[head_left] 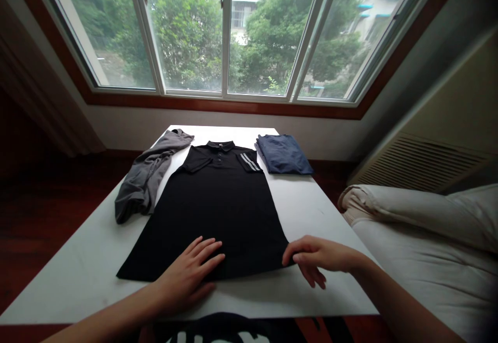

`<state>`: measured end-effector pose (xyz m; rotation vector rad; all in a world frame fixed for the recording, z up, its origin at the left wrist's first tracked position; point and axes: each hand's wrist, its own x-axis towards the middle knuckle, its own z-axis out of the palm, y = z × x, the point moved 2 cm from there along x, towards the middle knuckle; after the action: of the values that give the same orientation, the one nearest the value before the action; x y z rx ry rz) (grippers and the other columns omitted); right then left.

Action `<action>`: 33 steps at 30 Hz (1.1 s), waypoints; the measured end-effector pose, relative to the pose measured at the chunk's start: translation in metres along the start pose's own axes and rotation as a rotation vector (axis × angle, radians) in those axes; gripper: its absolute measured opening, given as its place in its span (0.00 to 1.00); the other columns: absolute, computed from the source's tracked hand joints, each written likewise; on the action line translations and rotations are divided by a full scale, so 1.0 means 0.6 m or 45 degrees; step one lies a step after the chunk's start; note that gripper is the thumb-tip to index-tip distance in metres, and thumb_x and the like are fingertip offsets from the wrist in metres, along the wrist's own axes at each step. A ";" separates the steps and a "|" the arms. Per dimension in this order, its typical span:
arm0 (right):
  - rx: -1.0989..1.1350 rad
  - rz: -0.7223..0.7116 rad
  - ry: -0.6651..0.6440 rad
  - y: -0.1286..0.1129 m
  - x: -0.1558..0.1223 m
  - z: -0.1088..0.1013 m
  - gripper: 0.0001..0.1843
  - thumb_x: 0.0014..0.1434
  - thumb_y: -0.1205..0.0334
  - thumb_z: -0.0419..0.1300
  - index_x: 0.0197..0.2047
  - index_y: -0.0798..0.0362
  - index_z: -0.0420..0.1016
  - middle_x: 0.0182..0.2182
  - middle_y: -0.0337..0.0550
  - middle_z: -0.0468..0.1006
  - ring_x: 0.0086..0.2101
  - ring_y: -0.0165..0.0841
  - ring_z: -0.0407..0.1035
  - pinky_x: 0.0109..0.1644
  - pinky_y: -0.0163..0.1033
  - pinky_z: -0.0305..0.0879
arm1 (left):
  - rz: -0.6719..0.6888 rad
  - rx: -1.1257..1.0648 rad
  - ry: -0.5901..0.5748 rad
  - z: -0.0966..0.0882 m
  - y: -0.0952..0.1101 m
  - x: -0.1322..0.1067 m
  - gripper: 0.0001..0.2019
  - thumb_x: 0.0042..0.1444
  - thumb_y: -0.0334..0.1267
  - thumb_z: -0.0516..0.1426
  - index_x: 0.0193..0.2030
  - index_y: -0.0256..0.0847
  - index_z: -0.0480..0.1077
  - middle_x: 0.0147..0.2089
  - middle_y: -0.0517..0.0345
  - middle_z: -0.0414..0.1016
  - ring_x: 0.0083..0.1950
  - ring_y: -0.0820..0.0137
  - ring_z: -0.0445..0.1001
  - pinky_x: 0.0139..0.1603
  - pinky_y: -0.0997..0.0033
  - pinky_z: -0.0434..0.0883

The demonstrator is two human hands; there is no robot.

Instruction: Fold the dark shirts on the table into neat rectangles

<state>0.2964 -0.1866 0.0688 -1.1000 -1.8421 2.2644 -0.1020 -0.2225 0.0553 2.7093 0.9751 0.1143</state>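
A black polo shirt [218,203] with white sleeve stripes lies spread flat on the white table [311,208], collar away from me. My left hand [189,275] rests flat on its near hem, fingers stretched out. My right hand [315,257] is at the shirt's near right corner, thumb and forefinger pinching the hem edge while the other fingers hang loose.
A crumpled grey garment [150,174] lies left of the polo. A folded dark blue garment [283,154] sits at the table's far right corner. A pale sofa [428,229] stands right of the table. Large windows [225,31] fill the wall beyond.
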 end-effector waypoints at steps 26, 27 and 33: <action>-0.772 0.002 1.559 -0.260 0.274 -0.415 0.18 0.68 0.60 0.58 0.58 0.55 0.78 0.50 0.47 0.81 0.45 0.33 0.75 0.51 0.33 0.69 | 0.501 0.260 -0.071 0.024 0.210 0.311 0.08 0.68 0.41 0.55 0.46 0.41 0.72 0.42 0.50 0.79 0.41 0.60 0.80 0.38 0.61 0.69; -0.765 0.027 1.565 -0.266 0.283 -0.421 0.19 0.68 0.59 0.59 0.58 0.55 0.78 0.50 0.48 0.81 0.45 0.34 0.75 0.50 0.33 0.69 | 0.499 0.243 -0.078 0.019 0.206 0.311 0.07 0.67 0.38 0.55 0.46 0.41 0.72 0.42 0.50 0.79 0.41 0.61 0.80 0.38 0.61 0.68; -0.729 0.150 1.610 -0.285 0.319 -0.455 0.24 0.64 0.56 0.61 0.61 0.55 0.75 0.47 0.53 0.82 0.44 0.40 0.77 0.47 0.37 0.72 | 0.290 0.063 -0.063 -0.008 0.169 0.285 0.22 0.62 0.59 0.58 0.47 0.42 0.71 0.41 0.50 0.79 0.38 0.58 0.81 0.36 0.61 0.72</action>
<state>0.2274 0.1796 0.1062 -2.0135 -1.7113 0.5428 0.0916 -0.1876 0.0844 2.8458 0.6619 0.0658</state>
